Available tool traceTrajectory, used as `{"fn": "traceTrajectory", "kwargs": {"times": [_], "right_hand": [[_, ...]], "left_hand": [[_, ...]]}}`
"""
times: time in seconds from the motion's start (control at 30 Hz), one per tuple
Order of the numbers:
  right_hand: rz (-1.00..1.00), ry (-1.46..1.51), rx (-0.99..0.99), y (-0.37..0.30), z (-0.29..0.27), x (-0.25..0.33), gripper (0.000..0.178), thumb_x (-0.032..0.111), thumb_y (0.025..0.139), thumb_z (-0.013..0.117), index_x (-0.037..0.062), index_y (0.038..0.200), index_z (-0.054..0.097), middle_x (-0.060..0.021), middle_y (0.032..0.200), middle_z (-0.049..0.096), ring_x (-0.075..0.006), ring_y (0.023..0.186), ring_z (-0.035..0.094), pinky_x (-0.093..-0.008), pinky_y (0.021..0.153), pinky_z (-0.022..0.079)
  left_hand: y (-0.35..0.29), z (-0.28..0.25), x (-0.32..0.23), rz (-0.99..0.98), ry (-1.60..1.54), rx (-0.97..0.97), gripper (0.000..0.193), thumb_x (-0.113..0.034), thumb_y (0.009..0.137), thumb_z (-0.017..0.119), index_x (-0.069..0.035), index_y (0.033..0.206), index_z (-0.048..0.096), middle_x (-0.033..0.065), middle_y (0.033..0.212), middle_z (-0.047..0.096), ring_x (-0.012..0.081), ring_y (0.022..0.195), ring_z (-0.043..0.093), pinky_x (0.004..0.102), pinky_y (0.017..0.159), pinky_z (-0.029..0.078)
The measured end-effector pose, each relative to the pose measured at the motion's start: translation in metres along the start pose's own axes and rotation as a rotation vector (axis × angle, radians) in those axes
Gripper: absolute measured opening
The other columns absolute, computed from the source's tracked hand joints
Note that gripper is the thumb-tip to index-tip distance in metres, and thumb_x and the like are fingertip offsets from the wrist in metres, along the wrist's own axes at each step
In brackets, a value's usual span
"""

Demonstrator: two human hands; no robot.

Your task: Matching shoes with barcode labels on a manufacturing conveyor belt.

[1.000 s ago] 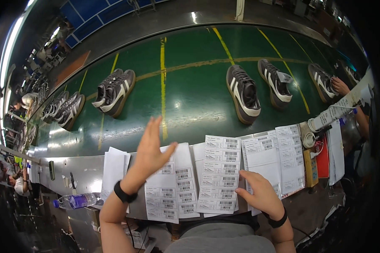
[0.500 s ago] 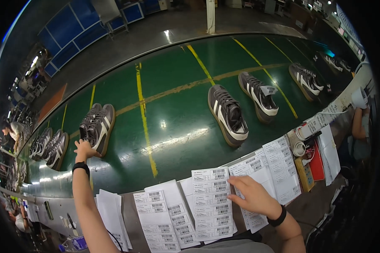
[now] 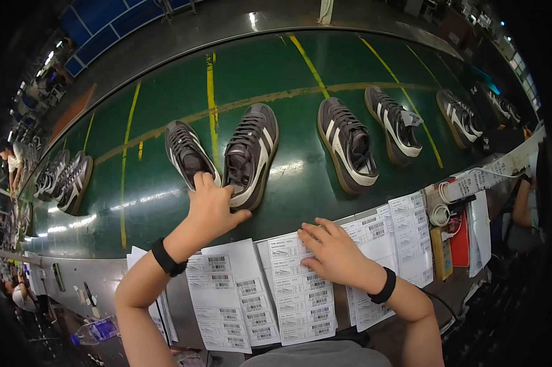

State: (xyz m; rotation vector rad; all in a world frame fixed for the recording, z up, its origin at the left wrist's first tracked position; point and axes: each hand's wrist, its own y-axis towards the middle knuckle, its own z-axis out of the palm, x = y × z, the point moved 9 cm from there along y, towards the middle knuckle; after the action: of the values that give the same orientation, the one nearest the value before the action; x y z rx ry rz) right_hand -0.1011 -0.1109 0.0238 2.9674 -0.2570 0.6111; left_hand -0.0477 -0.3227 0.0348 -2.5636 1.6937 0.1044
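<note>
My left hand reaches over the belt, its fingers hooked at the heels of two dark sneakers with white side stripes. The left sneaker angles away from the right sneaker, their toes apart. My right hand lies over the upper part of a white sheet of barcode labels. Its fingers are spread, with the fingertips on the top labels; I see nothing held in them. Just right of the pair stands another sneaker, and beyond it a sneaker with a white tag at its opening.
The green belt carries yellow lines and more sneakers at far left. Other label sheets cover the near ledge. To the right are a cable coil, a red folder and another person's arm. A bottle sits lower left.
My left hand has brought the pair to the right along the belt, and the two sneakers now stand apart. My right hand has shifted left and up over the label sheet.
</note>
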Motion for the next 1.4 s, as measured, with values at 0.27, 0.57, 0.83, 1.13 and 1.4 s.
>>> {"fn": "traceTrajectory", "kwargs": {"times": [0.27, 0.57, 0.83, 1.13, 1.4], "right_hand": [[0.166, 0.163, -0.267, -0.006, -0.057, -0.064, 0.037, 0.012, 0.084, 0.067, -0.0014, 0.117, 0.059, -0.0186, 0.121, 0.058, -0.0378, 0.113, 0.054, -0.0417, 0.098, 0.045], [0.393, -0.237, -0.262, 0.038, -0.084, -0.175, 0.032, 0.030, 0.088, 0.063, -0.0012, 0.088, 0.069, -0.0174, 0.096, 0.067, -0.0385, 0.097, 0.053, -0.0471, 0.088, 0.044], [0.061, 0.079, -0.426, 0.047, -0.112, -0.048, 0.033, 0.012, 0.084, 0.068, -0.0008, 0.114, 0.061, -0.0168, 0.117, 0.060, -0.0360, 0.108, 0.055, -0.0411, 0.095, 0.044], [-0.153, 0.392, -0.354, 0.074, -0.089, 0.006, 0.010, -0.004, 0.073, 0.068, -0.0018, 0.082, 0.064, -0.0123, 0.069, 0.062, -0.0304, 0.059, 0.060, -0.0350, 0.053, 0.048], [0.279, 1.036, 0.006, 0.102, -0.042, -0.046, 0.006, 0.002, 0.083, 0.068, -0.0039, 0.085, 0.069, -0.0050, 0.062, 0.062, -0.0049, 0.056, 0.051, -0.0210, 0.052, 0.040]], "left_hand": [[0.018, -0.007, -0.033, 0.380, -0.132, -0.339, 0.034, -0.028, 0.061, 0.084, 0.000, 0.074, 0.070, 0.0161, 0.121, 0.056, 0.0343, 0.109, 0.051, 0.0430, 0.089, 0.044], [0.028, -0.002, -0.041, 0.459, -0.120, -0.363, 0.033, -0.032, 0.063, 0.081, -0.001, 0.070, 0.070, 0.0128, 0.108, 0.066, 0.0300, 0.097, 0.056, 0.0410, 0.084, 0.042], [0.002, -0.047, -0.105, 0.482, -0.336, -0.174, 0.033, -0.027, 0.065, 0.078, 0.002, 0.061, 0.063, 0.0164, 0.087, 0.070, 0.0281, 0.057, 0.059, 0.0362, 0.066, 0.044], [-0.065, -0.101, -0.162, 0.556, -0.497, 0.037, 0.031, -0.025, 0.060, 0.080, -0.006, 0.056, 0.056, 0.0113, 0.081, 0.068, 0.0167, 0.052, 0.052, 0.0263, 0.054, 0.041], [-0.069, -0.099, -0.157, 0.539, -0.597, -0.292, 0.022, -0.018, 0.056, 0.071, -0.004, 0.061, 0.054, 0.0101, 0.068, 0.052, 0.0213, 0.053, 0.049, 0.0331, 0.055, 0.041]]}}
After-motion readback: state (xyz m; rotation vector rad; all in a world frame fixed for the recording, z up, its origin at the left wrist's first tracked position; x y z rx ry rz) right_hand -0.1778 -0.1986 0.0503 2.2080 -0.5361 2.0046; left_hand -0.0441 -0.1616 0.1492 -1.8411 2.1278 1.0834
